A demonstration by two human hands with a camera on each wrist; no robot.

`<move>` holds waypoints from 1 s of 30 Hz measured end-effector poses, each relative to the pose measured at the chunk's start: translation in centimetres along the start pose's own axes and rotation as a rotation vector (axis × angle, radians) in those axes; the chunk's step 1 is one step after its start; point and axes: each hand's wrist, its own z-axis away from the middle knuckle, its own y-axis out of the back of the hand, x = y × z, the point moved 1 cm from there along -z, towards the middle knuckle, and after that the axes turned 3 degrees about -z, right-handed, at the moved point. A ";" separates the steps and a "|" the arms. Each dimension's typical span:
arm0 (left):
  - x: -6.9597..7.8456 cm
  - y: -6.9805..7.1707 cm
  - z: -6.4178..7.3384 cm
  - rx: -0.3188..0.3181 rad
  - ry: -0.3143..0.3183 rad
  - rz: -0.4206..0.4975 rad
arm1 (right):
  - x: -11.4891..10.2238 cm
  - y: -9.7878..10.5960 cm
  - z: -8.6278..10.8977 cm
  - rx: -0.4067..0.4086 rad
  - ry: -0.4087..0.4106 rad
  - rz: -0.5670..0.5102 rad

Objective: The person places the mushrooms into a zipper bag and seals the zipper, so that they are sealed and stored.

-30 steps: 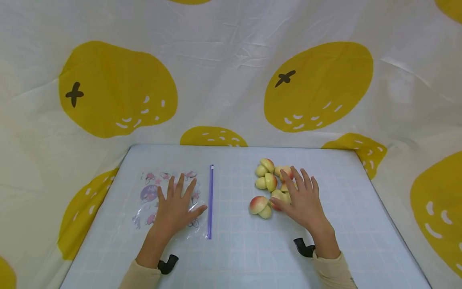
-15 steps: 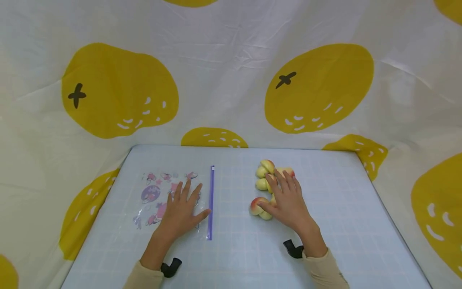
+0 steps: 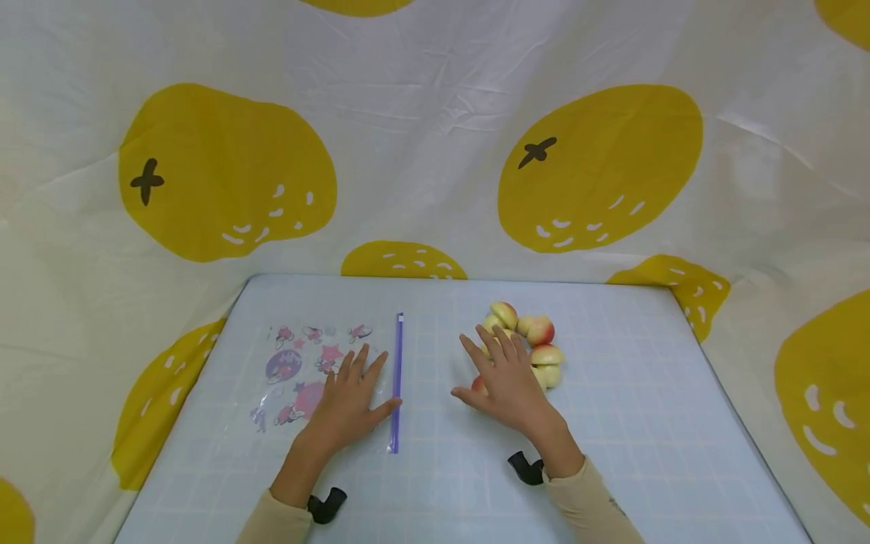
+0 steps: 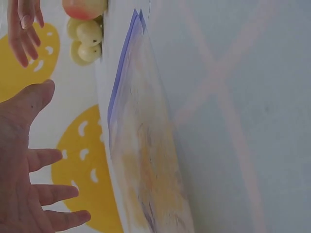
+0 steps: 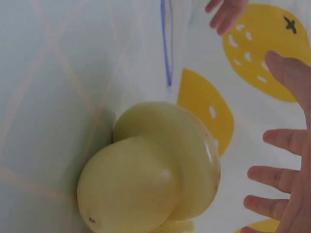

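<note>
A clear zip bag (image 3: 282, 366) printed with pink and purple figures lies flat at left, its purple zip strip (image 3: 399, 340) along the right side. My left hand (image 3: 344, 412) hovers over its lower right part, fingers spread, thumb overlapping the strip in the head view. The left wrist view shows a gap between that hand and the bag. Several mushroom-shaped pieces (image 3: 541, 331), pale yellow with reddish caps, are clustered at right. Over their left side is my right hand (image 3: 511, 393), fingers spread, hiding some. Close up in the right wrist view, one mushroom-shaped piece (image 5: 129, 187) stands apart from the fingers.
Everything lies on a pale table (image 3: 435, 499) with a faint grid. A white cloth (image 3: 421, 151) with large yellow fruit prints hangs behind and beside it. Black curved pieces (image 3: 328, 505) sit at both wrists.
My right hand has moved left across the mushroom-shaped pieces, uncovering those on the right. My left hand has shifted slightly right and towards me. The bag and pieces stay put.
</note>
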 end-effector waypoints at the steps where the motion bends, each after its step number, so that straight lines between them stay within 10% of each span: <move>1: 0.0 -0.1 0.0 -0.002 0.002 -0.001 | -0.2 -0.2 -0.2 0.001 0.011 0.005; 30: -0.4 -1.6 0.0 -0.133 0.039 0.101 | -6.9 -5.4 -1.9 -0.328 0.120 0.144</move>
